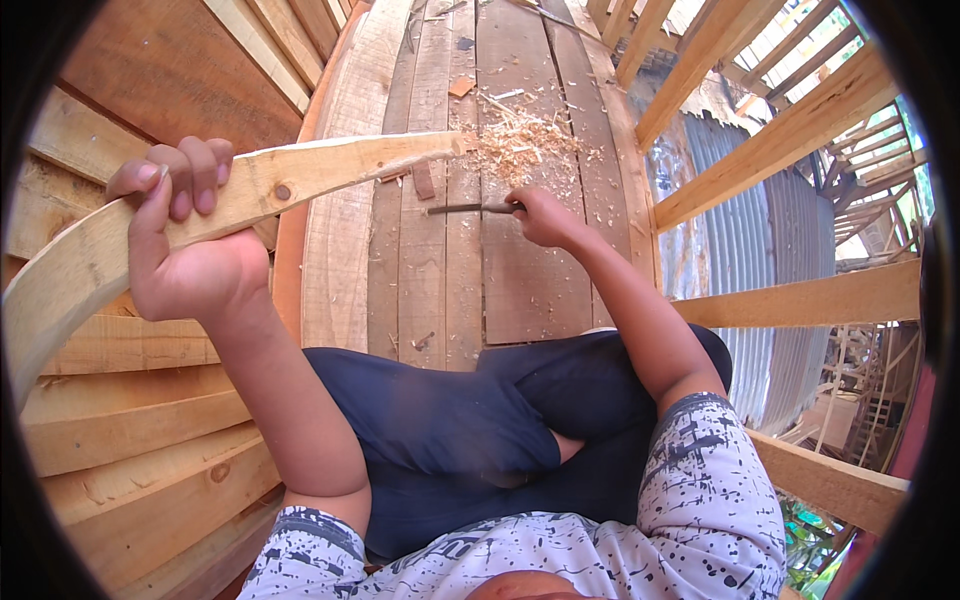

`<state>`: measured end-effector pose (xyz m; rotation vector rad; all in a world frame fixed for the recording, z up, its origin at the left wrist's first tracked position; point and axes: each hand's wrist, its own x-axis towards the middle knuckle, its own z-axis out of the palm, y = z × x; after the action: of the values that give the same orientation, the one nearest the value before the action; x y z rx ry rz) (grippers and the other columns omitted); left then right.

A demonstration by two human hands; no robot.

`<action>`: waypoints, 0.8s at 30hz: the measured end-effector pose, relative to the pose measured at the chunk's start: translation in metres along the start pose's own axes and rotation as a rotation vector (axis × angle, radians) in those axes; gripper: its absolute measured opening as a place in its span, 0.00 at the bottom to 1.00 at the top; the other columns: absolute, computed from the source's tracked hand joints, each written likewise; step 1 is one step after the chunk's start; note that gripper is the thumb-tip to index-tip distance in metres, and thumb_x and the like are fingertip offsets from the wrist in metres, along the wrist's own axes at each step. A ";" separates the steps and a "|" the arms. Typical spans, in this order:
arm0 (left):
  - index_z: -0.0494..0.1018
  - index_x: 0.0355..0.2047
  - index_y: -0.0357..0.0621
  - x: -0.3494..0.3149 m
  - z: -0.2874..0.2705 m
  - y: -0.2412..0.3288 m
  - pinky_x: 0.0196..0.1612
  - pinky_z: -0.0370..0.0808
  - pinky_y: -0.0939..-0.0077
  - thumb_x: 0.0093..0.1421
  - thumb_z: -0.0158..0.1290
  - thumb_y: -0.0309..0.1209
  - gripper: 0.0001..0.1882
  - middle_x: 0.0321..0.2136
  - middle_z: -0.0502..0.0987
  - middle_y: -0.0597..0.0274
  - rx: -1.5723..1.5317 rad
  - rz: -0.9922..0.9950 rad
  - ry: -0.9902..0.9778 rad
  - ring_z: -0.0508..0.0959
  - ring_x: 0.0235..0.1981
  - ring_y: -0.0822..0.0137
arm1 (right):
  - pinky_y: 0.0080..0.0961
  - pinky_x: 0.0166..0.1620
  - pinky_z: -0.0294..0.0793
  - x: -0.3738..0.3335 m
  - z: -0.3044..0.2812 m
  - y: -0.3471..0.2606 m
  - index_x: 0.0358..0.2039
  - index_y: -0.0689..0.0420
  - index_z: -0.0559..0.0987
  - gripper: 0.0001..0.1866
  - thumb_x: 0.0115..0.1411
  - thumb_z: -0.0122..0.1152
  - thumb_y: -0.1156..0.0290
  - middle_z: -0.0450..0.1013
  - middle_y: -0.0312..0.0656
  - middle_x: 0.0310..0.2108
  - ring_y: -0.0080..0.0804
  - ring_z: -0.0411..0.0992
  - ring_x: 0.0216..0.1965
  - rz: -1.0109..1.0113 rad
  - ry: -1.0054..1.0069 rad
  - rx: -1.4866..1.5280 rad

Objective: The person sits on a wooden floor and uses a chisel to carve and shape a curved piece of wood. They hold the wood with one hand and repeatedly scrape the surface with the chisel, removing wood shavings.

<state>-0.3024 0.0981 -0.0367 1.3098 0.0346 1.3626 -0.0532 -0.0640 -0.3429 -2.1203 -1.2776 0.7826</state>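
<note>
My left hand, raised at the left, is closed round a long pale wooden plank with a dark knot in it. From the left rim the plank reaches across to the middle, its tapered end beside a heap of wood shavings. In my right hand is the handle of a slim tool with a narrow dark blade; its exact kind cannot be made out. The blade points left, just below the shavings and apart from the plank.
I sit on a plank floor, legs folded in front of me. Small wood offcuts lie near the shavings. Stacked boards line the left side. On the right stand timber rails, with corrugated metal sheets beyond them.
</note>
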 end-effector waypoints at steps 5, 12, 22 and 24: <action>0.71 0.30 0.50 -0.001 0.001 0.003 0.33 0.60 0.72 0.51 0.43 0.23 0.09 0.19 0.56 0.70 0.000 -0.016 0.000 0.57 0.21 0.73 | 0.39 0.47 0.75 0.006 -0.039 0.021 0.44 0.62 0.79 0.11 0.61 0.57 0.76 0.78 0.52 0.39 0.48 0.77 0.42 0.216 0.195 -0.117; 0.72 0.30 0.50 0.001 -0.003 0.002 0.34 0.60 0.72 0.52 0.44 0.24 0.08 0.18 0.56 0.70 -0.003 -0.025 0.016 0.57 0.22 0.72 | 0.34 0.44 0.75 -0.005 -0.072 0.046 0.43 0.59 0.81 0.12 0.60 0.63 0.69 0.81 0.46 0.36 0.36 0.78 0.39 0.054 -0.250 -0.074; 0.71 0.30 0.50 0.001 -0.004 0.004 0.34 0.59 0.72 0.52 0.44 0.24 0.08 0.18 0.55 0.70 -0.004 -0.017 0.011 0.56 0.21 0.72 | 0.37 0.44 0.74 -0.004 -0.016 0.000 0.43 0.60 0.80 0.11 0.60 0.64 0.71 0.80 0.49 0.34 0.42 0.78 0.38 -0.203 -0.336 0.058; 0.72 0.30 0.50 0.001 -0.004 0.003 0.34 0.59 0.71 0.52 0.44 0.24 0.08 0.18 0.55 0.70 -0.009 -0.020 0.012 0.56 0.21 0.72 | 0.37 0.44 0.74 -0.005 -0.001 -0.004 0.42 0.61 0.80 0.11 0.60 0.63 0.72 0.80 0.51 0.34 0.45 0.78 0.38 -0.173 -0.368 0.042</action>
<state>-0.3066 0.1009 -0.0359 1.2908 0.0496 1.3526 -0.0561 -0.0668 -0.3384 -1.8564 -1.5911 1.1480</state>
